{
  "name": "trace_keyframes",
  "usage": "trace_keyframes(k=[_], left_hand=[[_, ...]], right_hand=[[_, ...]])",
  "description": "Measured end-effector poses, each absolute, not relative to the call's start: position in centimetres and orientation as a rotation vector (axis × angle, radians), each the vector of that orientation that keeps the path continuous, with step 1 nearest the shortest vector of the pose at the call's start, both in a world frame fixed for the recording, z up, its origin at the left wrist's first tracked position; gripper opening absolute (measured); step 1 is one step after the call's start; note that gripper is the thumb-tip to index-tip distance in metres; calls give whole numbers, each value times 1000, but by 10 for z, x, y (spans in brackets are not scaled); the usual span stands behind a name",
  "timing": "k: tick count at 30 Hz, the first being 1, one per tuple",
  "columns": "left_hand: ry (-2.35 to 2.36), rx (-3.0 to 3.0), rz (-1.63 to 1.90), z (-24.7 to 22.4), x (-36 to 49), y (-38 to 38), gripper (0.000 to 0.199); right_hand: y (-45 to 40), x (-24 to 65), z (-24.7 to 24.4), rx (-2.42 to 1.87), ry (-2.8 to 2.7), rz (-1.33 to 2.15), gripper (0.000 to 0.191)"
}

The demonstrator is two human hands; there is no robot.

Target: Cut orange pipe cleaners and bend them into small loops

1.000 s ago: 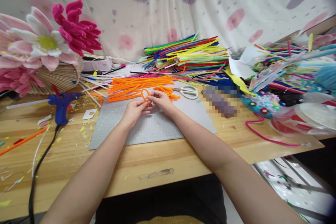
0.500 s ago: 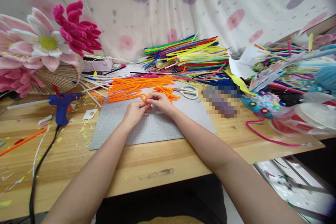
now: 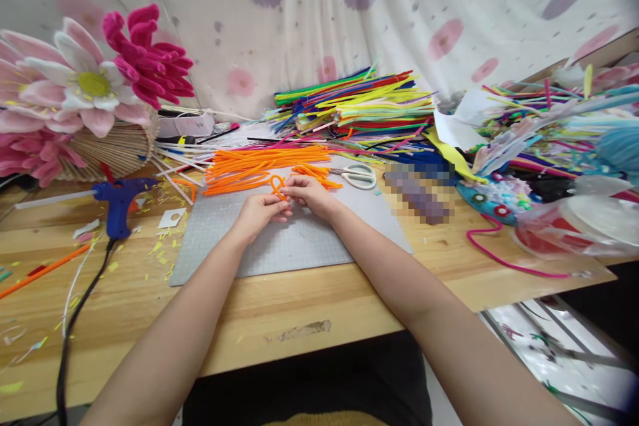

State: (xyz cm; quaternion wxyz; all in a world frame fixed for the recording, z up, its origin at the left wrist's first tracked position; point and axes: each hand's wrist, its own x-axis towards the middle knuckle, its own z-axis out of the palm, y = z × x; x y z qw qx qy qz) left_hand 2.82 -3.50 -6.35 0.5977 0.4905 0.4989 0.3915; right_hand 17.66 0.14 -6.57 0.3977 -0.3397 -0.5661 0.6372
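An orange pipe cleaner [image 3: 276,180] is bent into a small loop, its lower ends pinched in my fingers. My left hand [image 3: 259,215] closes on it from the left. From the right, my right hand [image 3: 312,196] pinches it with thumb and forefinger. Both hands are just above the grey cutting mat [image 3: 309,246]. Behind them lies a pile of long orange pipe cleaners [image 3: 239,166], and shorter orange pieces [image 3: 317,173] lie behind my right hand. Scissors [image 3: 359,176] with pale handles rest at the mat's back right.
At left, a blue glue gun [image 3: 117,203] trails a black cord over the wooden table [image 3: 294,299]. Plush flowers [image 3: 90,83] stand behind it. Bundles of coloured pipe cleaners [image 3: 359,103] line the back. A plastic-wrapped roll [image 3: 584,223] sits at right.
The loop in the pipe cleaner now looks narrower and more upright, with its ends crossing at my fingertips. My right hand has shifted slightly right; the other things lie as before.
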Motion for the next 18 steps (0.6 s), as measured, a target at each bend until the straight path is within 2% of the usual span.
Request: trace_keyframes(k=[8,18], left_hand=[[894,930,669,-52,29,-41,13],[834,917,660,-55,30,-41,13]], right_hand=[[5,187,-62,-589,-1103,2000,28],[9,185,-66,-580,-997,1967,18]])
